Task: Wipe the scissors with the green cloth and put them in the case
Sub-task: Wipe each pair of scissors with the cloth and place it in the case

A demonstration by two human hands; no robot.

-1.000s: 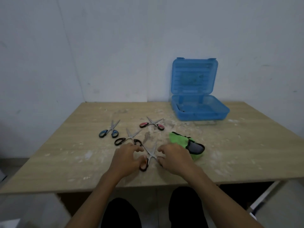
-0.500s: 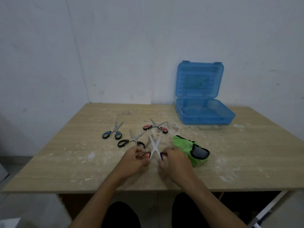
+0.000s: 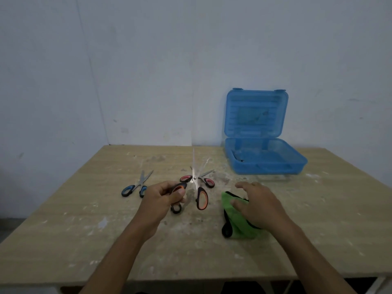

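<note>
Gripping one handle loop of the orange-handled scissors [image 3: 198,188], the left hand [image 3: 162,198] holds them off the tabletop [image 3: 84,240], blades pointing up and spread apart, the second orange loop hanging free to the right of the fist. Left grip: fingers and thumb curled tight round that loop. Blade tips are motion-blurred.

Right hand [image 3: 255,203] sits over the green cloth [image 3: 237,219], fingers spread and fairly straight, palm down on the fabric; grip wide, nothing pinched. Cloth has black trim and lies bunched on the tabletop, just right of the held scissors.

Red-handled scissors [image 3: 198,179] lie flat behind the held pair, blades part open. Blue-handled scissors [image 3: 136,184] lie further left, near the left hand, blades pointing away. A black handle loop [image 3: 176,208] of another pair shows below the left fist; the rest is hidden by the hand.

Blue case [image 3: 263,158] stands open at the back right of the tabletop, lid upright near the wall [image 3: 148,71], well apart from both hands. Something dark lies inside it on the left; cannot tell what. Tabletop is pale wood with white smears.
</note>
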